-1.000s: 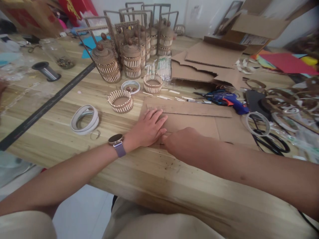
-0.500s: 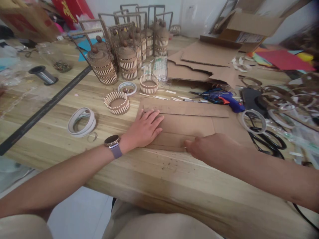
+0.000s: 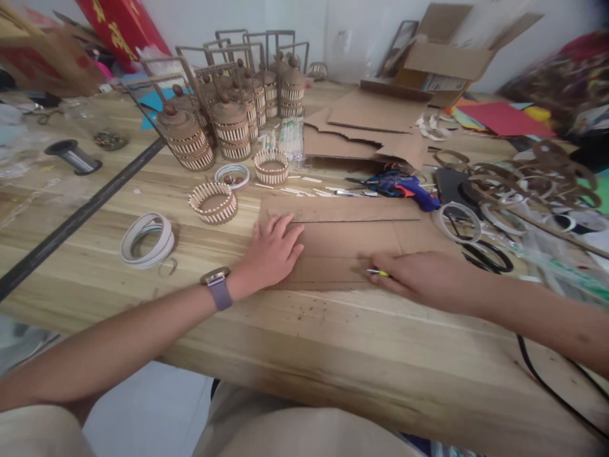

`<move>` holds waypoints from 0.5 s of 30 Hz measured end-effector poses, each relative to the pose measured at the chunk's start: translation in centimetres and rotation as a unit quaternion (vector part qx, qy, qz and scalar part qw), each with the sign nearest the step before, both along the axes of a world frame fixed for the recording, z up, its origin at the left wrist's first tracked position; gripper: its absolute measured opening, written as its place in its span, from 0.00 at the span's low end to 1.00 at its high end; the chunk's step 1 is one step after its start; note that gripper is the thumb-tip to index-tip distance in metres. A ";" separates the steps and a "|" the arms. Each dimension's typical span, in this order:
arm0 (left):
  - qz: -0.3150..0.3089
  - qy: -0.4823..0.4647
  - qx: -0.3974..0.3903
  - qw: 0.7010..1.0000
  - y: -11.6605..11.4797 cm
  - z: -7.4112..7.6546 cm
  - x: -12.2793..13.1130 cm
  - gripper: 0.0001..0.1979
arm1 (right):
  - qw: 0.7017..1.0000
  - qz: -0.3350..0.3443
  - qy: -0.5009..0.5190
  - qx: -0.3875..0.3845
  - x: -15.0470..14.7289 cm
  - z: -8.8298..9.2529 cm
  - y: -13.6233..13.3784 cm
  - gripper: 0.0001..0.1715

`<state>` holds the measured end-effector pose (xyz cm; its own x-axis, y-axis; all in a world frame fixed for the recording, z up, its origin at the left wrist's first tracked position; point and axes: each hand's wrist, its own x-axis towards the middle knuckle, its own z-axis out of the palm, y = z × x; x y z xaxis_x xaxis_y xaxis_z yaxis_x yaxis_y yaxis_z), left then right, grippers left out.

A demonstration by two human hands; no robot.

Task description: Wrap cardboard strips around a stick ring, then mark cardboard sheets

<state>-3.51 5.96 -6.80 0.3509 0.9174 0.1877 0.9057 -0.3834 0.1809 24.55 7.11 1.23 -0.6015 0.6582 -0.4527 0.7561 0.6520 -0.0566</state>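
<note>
A flat brown cardboard sheet (image 3: 352,238) lies on the wooden table (image 3: 304,355) in front of me. My left hand (image 3: 271,251), with a watch on the wrist, rests flat and open on the sheet's left end, pressing it down. My right hand (image 3: 419,276) is closed around a thin tool with a yellow-green tip (image 3: 378,273), whose point touches the cardboard near its front edge. What kind of tool it is I cannot make out.
Behind the sheet stand several small stick-and-cardboard lanterns (image 3: 223,124) and two low ring baskets (image 3: 212,202). A tape roll (image 3: 146,239) lies left, a long black ruler (image 3: 71,222) beyond it. A blue glue gun (image 3: 409,187), scissors (image 3: 485,254), cardboard rings and stacked cardboard (image 3: 371,127) fill the right.
My right hand has slid to the right along the cardboard's front edge, away from my left hand. The left hand has stayed flat on the sheet.
</note>
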 end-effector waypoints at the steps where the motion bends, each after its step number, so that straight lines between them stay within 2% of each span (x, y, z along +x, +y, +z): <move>1: 0.004 -0.007 0.010 1.000 0.1 0.0 -0.2 0.21 | 1.000 0.011 0.001 -0.005 -1.6 0.4 -0.3 0.19; 4: -0.014 -0.012 0.040 0.999 0.6 0.2 -1.0 0.22 | 0.999 0.047 -0.007 0.006 -6.0 0.8 -1.3 0.15; 7: -0.054 -0.005 0.048 0.997 0.8 0.1 -1.8 0.23 | 0.993 0.105 -0.016 0.045 -9.2 0.2 -1.6 0.14; 11: -0.074 -0.003 0.040 0.996 0.9 -0.5 -1.9 0.24 | 0.987 0.146 -0.016 0.066 -11.4 -1.1 -1.2 0.13; 15: -0.080 0.003 0.038 0.996 1.0 -0.7 -1.7 0.24 | 0.985 0.161 -0.027 0.049 -12.3 -1.4 -0.6 0.15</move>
<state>-5.20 6.92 -7.52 0.4932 0.8325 0.2524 0.8326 -0.5358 0.1404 12.20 6.48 -0.21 -0.7635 0.4788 -0.4334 0.5085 0.8594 0.0537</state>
